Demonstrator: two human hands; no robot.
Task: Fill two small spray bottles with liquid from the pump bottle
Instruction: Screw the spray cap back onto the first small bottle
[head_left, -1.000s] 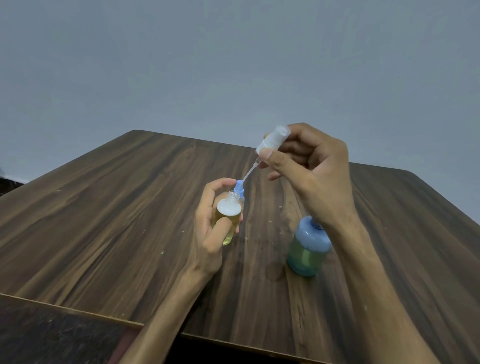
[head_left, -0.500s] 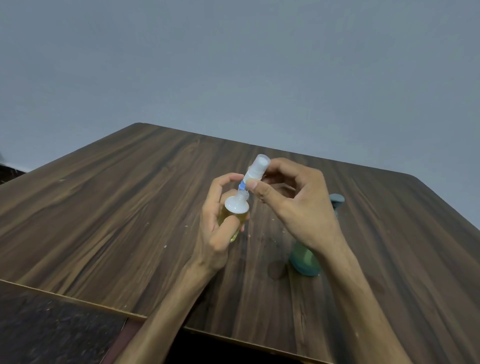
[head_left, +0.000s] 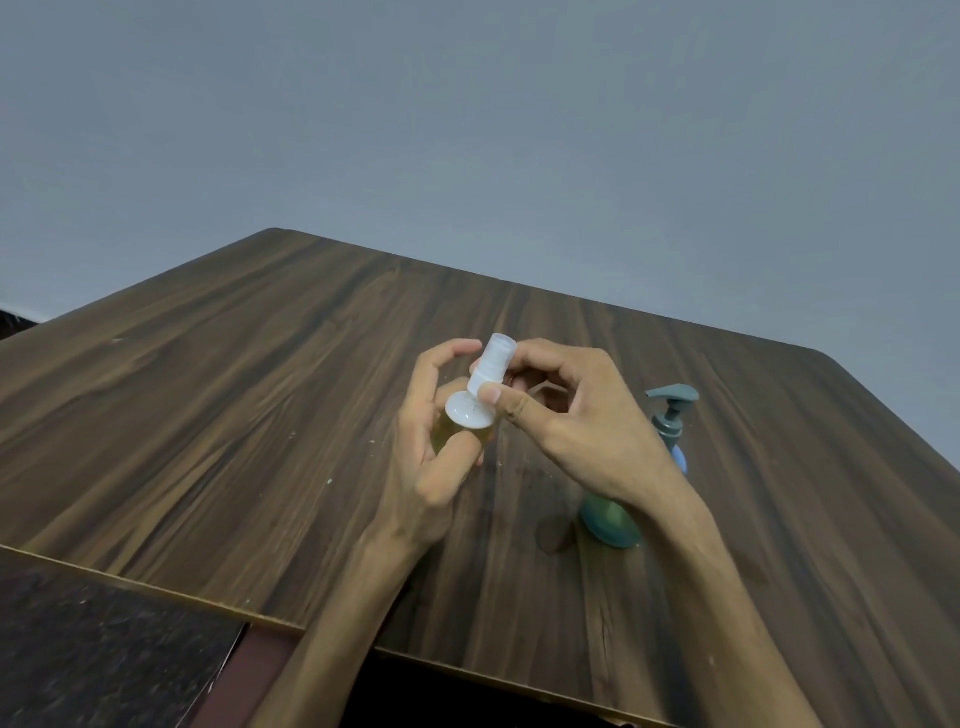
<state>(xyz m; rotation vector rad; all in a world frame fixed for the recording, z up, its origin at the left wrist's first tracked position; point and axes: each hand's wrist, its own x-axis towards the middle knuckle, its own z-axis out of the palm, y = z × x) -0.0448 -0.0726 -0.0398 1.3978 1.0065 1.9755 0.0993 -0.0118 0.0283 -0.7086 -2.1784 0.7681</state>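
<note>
I am gripping 1 spray bottle in my left hand above the bench, my right hand fingers pinching its sprayer cap. I judge I am capping; next comes twisting it tight. The pump bottle is standing beyond my right wrist.

The tabletop lies bare across the left and upper middle of the frame; only the pump bottle, lower right beside my right hand, blocks passage.
</note>
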